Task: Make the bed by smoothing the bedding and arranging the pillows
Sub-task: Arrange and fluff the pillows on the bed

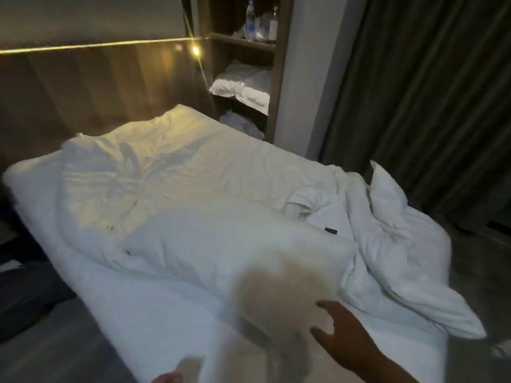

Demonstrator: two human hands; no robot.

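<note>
Bed [124, 313], centre frame: white bedding [193, 161] rumpled, pillow [235, 244] askew, duvet [401, 244] bunched at right. Right hand [345, 341] (lower right) spread open, holding nothing; left hand [166, 378], bottom edge, grip indiscernible.

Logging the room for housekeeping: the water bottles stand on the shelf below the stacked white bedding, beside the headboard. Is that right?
Not quite. The head view shows the water bottles on the shelf above the stacked white bedding, not below it. The rest holds.
</note>
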